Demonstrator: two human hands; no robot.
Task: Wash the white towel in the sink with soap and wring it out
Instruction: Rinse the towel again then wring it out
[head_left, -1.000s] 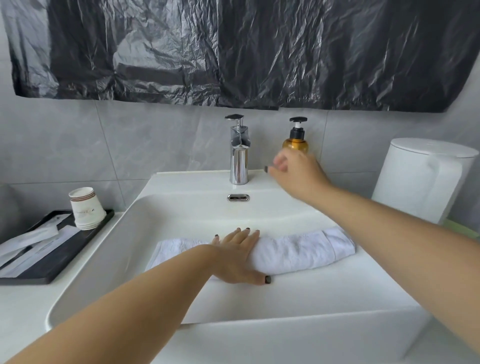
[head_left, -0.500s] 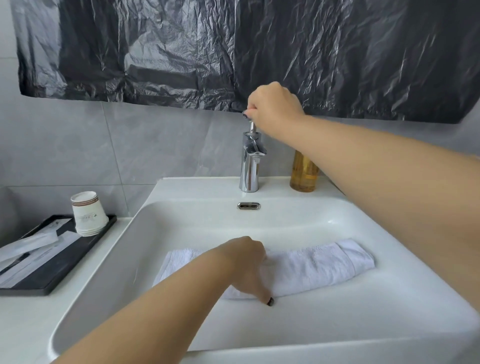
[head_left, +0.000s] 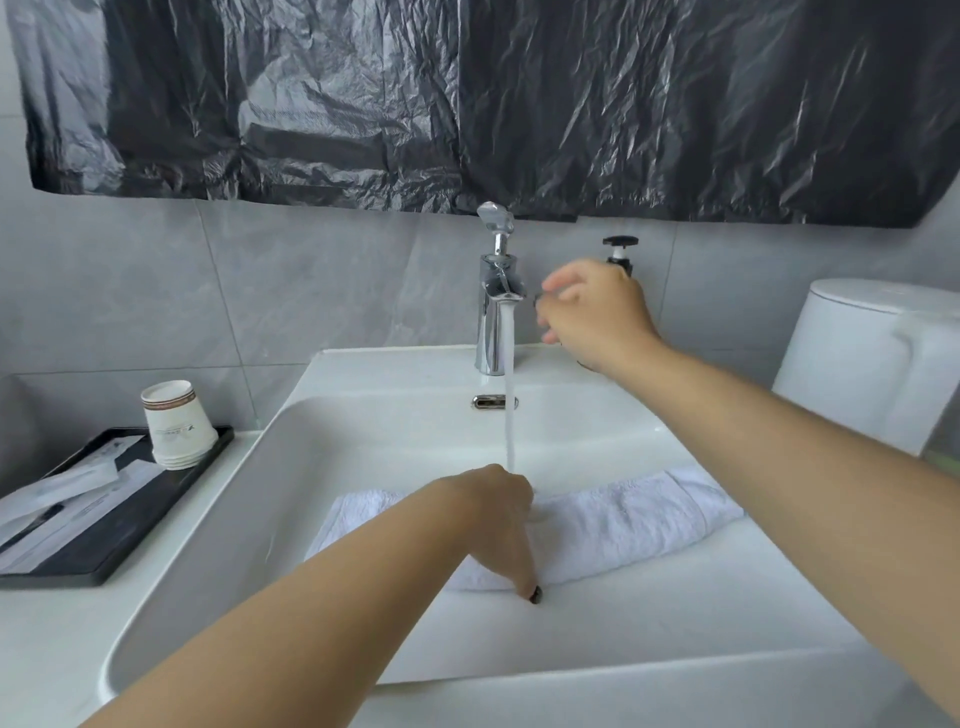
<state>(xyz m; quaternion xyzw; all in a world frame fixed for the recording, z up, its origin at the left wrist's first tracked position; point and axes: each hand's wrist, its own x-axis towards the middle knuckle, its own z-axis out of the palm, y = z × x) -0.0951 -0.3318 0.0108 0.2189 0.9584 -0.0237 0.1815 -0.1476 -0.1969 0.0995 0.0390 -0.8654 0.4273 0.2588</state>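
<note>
White towel (head_left: 623, 525) lies rolled into a long, nubbly sausage across the floor of the sink (head_left: 322, 467), a glossy white rectangular basin w/ rounded corners. Left hand (head_left: 498, 525) sits on the towel's middle, knuckles humped, fingers curled down into the cloth; thumb w/ dark-polished nail reaches the basin floor at the roll's near edge. A thin straight stream of water (head_left: 510, 405) drops from the chrome faucet (head_left: 496, 312) & lands right by that hand's knuckles. Faucet's lever handle stands tipped up, faceted & shiny.

Right hand (head_left: 597, 317) hangs in the air just right of the spout, blurred, fingers loose & slightly spread, holding nothing. It covers most of the soap bottle (head_left: 620, 249) behind it; only the black pump top shows.

Left counter: flat black tray (head_left: 119, 540) w/ paper-wrapped packets & a stack of upturned paper cups (head_left: 174, 423). Far right, smooth white kettle (head_left: 878, 353). Wall is matte grey tile, w/ crinkled black plastic sheet (head_left: 467, 104) above.
</note>
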